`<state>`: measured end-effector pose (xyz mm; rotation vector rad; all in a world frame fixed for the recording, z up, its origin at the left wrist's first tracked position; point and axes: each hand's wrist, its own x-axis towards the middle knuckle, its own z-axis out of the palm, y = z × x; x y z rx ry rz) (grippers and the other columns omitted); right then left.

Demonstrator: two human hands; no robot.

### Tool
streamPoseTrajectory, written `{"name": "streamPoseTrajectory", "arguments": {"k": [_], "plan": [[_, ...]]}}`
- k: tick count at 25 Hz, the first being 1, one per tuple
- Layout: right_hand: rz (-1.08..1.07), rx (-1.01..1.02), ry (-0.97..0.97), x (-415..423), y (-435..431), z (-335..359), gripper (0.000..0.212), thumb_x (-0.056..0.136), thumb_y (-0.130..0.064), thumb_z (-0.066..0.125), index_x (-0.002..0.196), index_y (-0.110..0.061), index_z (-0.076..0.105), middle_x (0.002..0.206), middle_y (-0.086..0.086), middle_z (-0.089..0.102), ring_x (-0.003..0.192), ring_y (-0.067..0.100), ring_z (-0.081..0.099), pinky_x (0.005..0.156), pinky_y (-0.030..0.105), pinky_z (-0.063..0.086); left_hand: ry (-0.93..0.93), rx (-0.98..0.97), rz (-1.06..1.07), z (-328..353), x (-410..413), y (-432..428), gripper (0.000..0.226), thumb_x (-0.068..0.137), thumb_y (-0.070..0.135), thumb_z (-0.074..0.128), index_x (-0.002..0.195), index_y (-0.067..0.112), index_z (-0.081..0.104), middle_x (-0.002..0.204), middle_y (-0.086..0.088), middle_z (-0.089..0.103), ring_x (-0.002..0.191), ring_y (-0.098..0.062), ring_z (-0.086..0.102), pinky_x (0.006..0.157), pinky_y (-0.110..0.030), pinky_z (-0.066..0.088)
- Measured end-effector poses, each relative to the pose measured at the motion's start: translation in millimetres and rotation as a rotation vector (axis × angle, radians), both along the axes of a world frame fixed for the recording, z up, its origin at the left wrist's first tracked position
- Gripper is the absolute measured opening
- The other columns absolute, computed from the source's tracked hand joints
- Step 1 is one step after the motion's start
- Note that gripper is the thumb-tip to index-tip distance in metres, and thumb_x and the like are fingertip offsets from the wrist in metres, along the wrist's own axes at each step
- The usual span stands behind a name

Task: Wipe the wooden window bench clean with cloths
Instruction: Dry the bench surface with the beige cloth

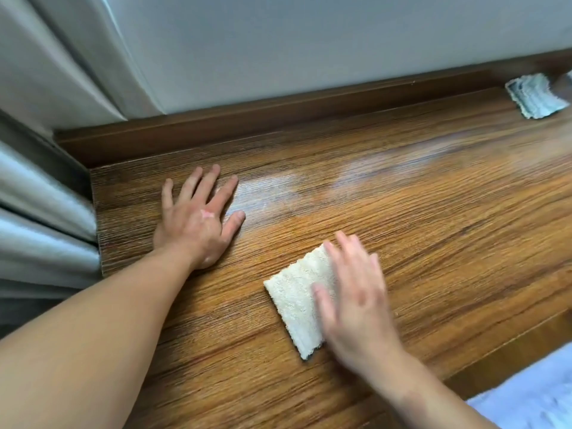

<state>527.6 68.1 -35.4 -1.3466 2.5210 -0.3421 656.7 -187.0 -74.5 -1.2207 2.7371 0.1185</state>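
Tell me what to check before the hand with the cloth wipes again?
1. Cloth under the wiping hand: ok. The right hand lies flat on the cream cloth.
2. Cloth flat on the wood: ok, as far as shows.
3. Other hand out of the way: ok. The left hand rests flat on the wooden bench, apart from the cloth.
4. Spots left to wipe: not ok. A pale hazy streak shows near the back.
5. Spare cloth: ok. A striped cloth lies at the far right.
6. Cloth clean underneath: cannot tell.

Soft daylight, evenly bright; pale glare streak on bench (309,184) at centre; right hand (356,292) motion-blurred; wide-angle bending at edges.
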Motion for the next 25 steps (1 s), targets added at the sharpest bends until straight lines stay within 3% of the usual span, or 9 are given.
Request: {"name": "streamPoseTrajectory", "arguments": {"k": [4, 7, 9, 11, 15, 18, 21, 23, 25], "plan": [[0.303, 0.187, 0.075, 34, -5, -25, 0.089, 0.099, -0.073, 0.018, 0.163, -0.01, 0.015, 0.171, 0.014, 0.004, 0.158, 0.032, -0.001, 0.12, 0.062, 0.009, -0.019, 0.009, 0.006, 3, -1, 2, 0.072, 0.092, 0.072, 0.004, 0.158, 0.044, 0.0, 0.171, 0.007, -0.002, 0.157, -0.02, -0.002, 0.123, -0.057, 0.003], [0.064, 0.222, 0.097, -80, -72, -33, 0.092, 0.094, -0.079, 0.006, 0.163, -0.019, -0.008, 0.17, 0.007, -0.018, 0.156, 0.024, -0.018, 0.124, 0.058, -0.006, -0.031, 0.025, 0.01, 4, -3, 2, 0.074, 0.09, 0.073, 0.0, 0.158, 0.045, -0.005, 0.17, 0.009, -0.008, 0.157, -0.019, -0.006, 0.124, -0.056, 0.0], [-0.22, 0.256, 0.068, -146, -124, -28, 0.093, 0.094, -0.079, 0.007, 0.163, -0.018, -0.005, 0.171, 0.008, -0.015, 0.157, 0.025, -0.014, 0.123, 0.059, -0.005, -0.025, 0.022, 0.007, 3, -5, 2, 0.074, 0.09, 0.073, 0.002, 0.158, 0.046, -0.004, 0.171, 0.009, -0.007, 0.157, -0.019, -0.006, 0.124, -0.056, 0.0], [-0.264, 0.266, 0.086, -128, -144, -34, 0.094, 0.094, -0.077, 0.005, 0.163, -0.014, -0.005, 0.171, 0.011, -0.015, 0.156, 0.029, -0.016, 0.122, 0.062, -0.005, -0.024, 0.026, 0.003, 2, -4, 0, 0.073, 0.092, 0.072, 0.004, 0.158, 0.045, -0.003, 0.171, 0.009, -0.007, 0.157, -0.019, -0.006, 0.124, -0.056, -0.001], [0.418, 0.137, 0.051, 55, -45, -35, 0.083, 0.1, -0.069, 0.019, 0.164, -0.017, 0.011, 0.172, 0.008, -0.003, 0.158, 0.028, -0.007, 0.122, 0.058, 0.006, -0.036, 0.027, 0.011, 4, 4, 0, 0.07, 0.093, 0.069, 0.005, 0.159, 0.044, -0.001, 0.171, 0.009, -0.005, 0.156, -0.019, -0.005, 0.123, -0.056, 0.001], [0.767, 0.123, 0.04, 45, -6, -34, 0.063, 0.105, -0.06, 0.021, 0.159, -0.03, 0.033, 0.169, 0.004, 0.025, 0.156, 0.025, 0.018, 0.117, 0.053, 0.023, -0.027, 0.04, 0.011, 6, -2, 3, 0.068, 0.096, 0.067, 0.009, 0.158, 0.044, -0.001, 0.171, 0.008, -0.005, 0.156, -0.018, -0.006, 0.123, -0.056, 0.0], [0.484, 0.175, 0.153, -81, -76, -44, 0.086, 0.091, -0.071, -0.02, 0.163, -0.035, 0.011, 0.171, 0.015, -0.006, 0.157, 0.035, -0.009, 0.124, 0.056, 0.0, -0.025, 0.044, 0.005, 6, -7, 1, 0.067, 0.096, 0.068, 0.008, 0.158, 0.044, -0.004, 0.17, 0.009, -0.008, 0.156, -0.018, -0.009, 0.123, -0.056, -0.002], [0.003, 0.213, 0.11, -150, -144, -40, 0.082, 0.092, -0.071, -0.014, 0.163, -0.034, 0.004, 0.17, 0.016, -0.013, 0.156, 0.034, -0.015, 0.123, 0.059, -0.005, -0.035, 0.045, 0.004, 5, -8, 1, 0.068, 0.096, 0.068, 0.007, 0.158, 0.044, -0.006, 0.17, 0.009, -0.01, 0.156, -0.018, -0.011, 0.123, -0.056, -0.003], [-0.192, 0.241, 0.099, -131, -183, -41, 0.08, 0.097, -0.07, -0.001, 0.164, -0.027, 0.001, 0.17, 0.017, -0.011, 0.156, 0.033, -0.017, 0.123, 0.06, -0.007, -0.028, 0.041, 0.006, 3, -5, -1, 0.068, 0.096, 0.068, 0.005, 0.159, 0.044, -0.005, 0.17, 0.01, -0.01, 0.156, -0.018, -0.01, 0.123, -0.056, -0.003]]}}
